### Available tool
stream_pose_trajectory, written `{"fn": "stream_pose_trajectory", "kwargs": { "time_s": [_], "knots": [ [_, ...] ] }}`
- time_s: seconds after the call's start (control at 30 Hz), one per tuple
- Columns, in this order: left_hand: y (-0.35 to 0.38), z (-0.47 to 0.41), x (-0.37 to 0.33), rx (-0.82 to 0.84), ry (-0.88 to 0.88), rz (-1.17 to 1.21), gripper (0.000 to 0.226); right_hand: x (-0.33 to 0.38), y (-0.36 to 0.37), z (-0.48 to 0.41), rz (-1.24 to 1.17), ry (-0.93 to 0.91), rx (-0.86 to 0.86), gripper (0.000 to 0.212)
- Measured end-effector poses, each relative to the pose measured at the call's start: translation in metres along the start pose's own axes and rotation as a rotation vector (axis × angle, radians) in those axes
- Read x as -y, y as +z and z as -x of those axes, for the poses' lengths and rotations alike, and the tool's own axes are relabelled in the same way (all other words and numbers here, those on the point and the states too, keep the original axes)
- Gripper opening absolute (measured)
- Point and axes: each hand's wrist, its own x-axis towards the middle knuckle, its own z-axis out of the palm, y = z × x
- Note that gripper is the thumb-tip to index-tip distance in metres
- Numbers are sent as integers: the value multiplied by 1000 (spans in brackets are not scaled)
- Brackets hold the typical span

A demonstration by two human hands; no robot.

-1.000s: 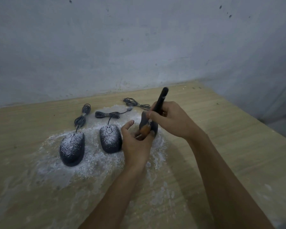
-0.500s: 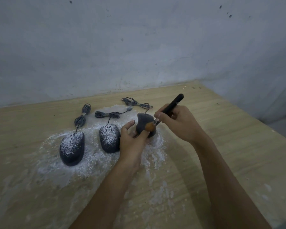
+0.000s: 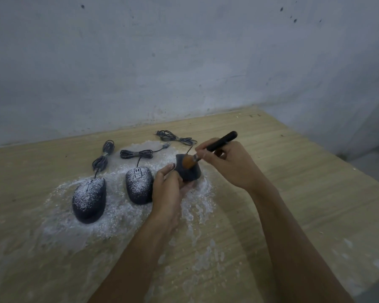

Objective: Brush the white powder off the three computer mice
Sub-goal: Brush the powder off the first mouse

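Head view shows the left hand (image 3: 165,191) gripping the rightmost mouse (image 3: 190,173), fingers curled round its near end. The hand tilts it above the wooden table (image 3: 293,193), probably so that loosened powder falls away. The right hand (image 3: 228,165) pinches the brush (image 3: 221,142) like a pen for fine control, and the brown bristles (image 3: 188,162) touch the top of the mouse, which looks almost clean. The middle mouse (image 3: 139,185) and the left mouse (image 3: 89,200) lie flat toward the far edge, both speckled with white powder (image 3: 59,215). Their cables (image 3: 136,153) lie bundled behind them.
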Motion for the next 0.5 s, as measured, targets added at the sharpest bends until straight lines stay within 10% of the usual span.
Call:
{"fn": "stream_pose_trajectory", "kwargs": {
  "time_s": [0.13,0.5],
  "knots": [
    [-1,0,0,-11,-2,-59,37,-4,-3,3,37,49,164,10],
    [15,12,-2,107,-49,-198,47,-15,-23,8,-227,107,-402,10]
  ]
}}
